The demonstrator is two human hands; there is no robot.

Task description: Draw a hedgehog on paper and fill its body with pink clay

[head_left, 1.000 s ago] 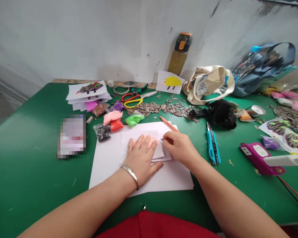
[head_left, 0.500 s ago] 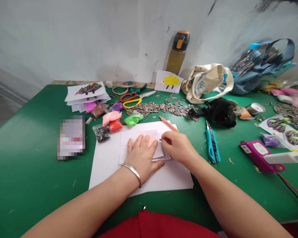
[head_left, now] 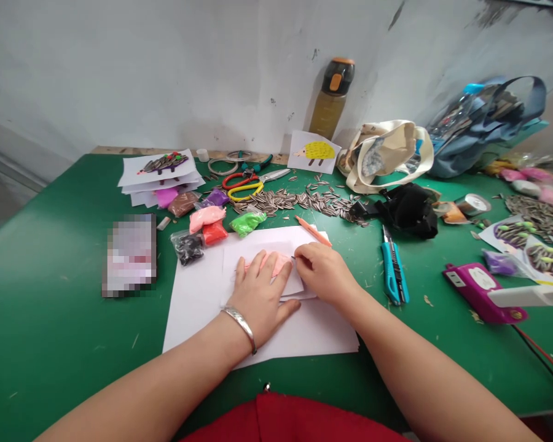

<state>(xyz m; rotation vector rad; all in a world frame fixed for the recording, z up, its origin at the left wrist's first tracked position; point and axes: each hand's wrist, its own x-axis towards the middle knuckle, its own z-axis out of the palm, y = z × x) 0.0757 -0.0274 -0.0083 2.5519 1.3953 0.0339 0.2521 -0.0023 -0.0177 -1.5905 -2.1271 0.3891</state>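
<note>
My left hand (head_left: 263, 283) lies flat with fingers spread over a small white paper card (head_left: 295, 283), pressing it onto larger white paper sheets (head_left: 198, 319). Between and beside its fingers shows a salmon-pink patch (head_left: 282, 260) on the card, mostly covered. My right hand (head_left: 327, 270) is closed in a pinch at the card's right edge. A tiny dark tip (head_left: 294, 257) sticks out from its fingertips toward the pink patch; I cannot make out what it is. Just beyond the right hand rests an orange pen-like stick (head_left: 312, 231).
Bags of coloured clay (head_left: 207, 218) lie left of the sheets. Behind are sunflower seeds (head_left: 276, 201), scissors (head_left: 244, 187) and a bottle (head_left: 330, 101). A teal utility knife (head_left: 394, 270) and a purple glue gun-like device (head_left: 482, 291) lie right. A pixelated object (head_left: 129, 255) is left.
My right hand has moved slightly left, bringing the dark tip closer to the pink patch. My left hand stays flat on the card, almost unmoved.
</note>
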